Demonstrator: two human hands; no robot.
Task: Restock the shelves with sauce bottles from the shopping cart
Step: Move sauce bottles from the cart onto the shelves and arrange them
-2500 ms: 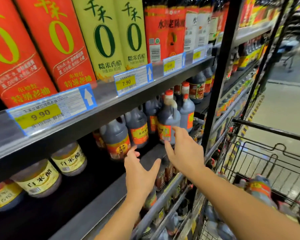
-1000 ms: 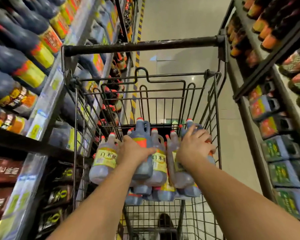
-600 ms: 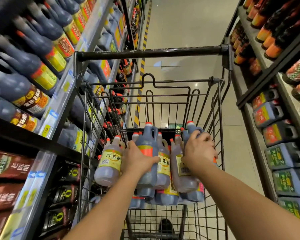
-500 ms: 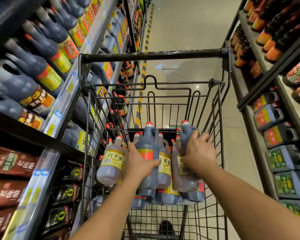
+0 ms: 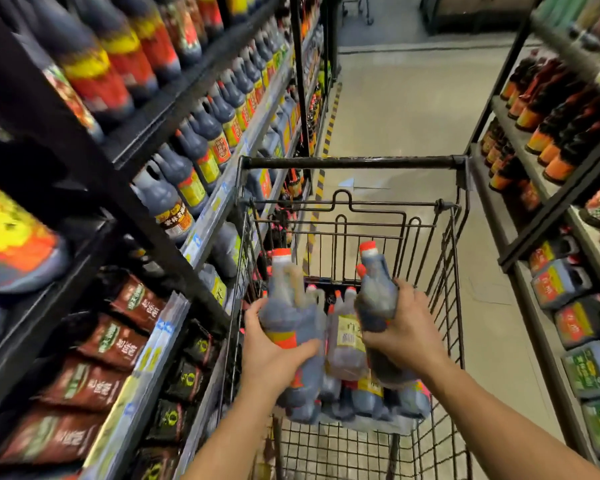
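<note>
The left grip, a bare hand, is wrapped round the lower body of 1 sauce bottle. The right grip is clamped round the belly of a 2nd sauce bottle. Both grips are closed on their bottles, fingers and thumb curled round the plastic.

Each held bottle is a jug-shaped container of clear plastic filled with dark brown liquid, with a red screw cap and a moulded handle beside the neck. The left one shows an orange-red label band just above the hand; the right one's label is hidden by the fingers. Both are a little blurred. They stand nearly upright, the right one leaning slightly left, side by side over the basket of the shopping cart, their caps higher than the bottles below.

Between and under them the remaining bottles stand packed at the near end of the wire basket, 1 with a pale yellow label, the others dark with red and yellow labels low down. The cart's black handle bar lies across the far end.

On the left, the shelves run along the aisle, just beside the cart, filled with rows of dark shelf bottles with red and yellow labels, and brown pouches on the lower levels. Opposite shelving on the right carries dark bottles and squat jugs. A pale floor runs between.
</note>
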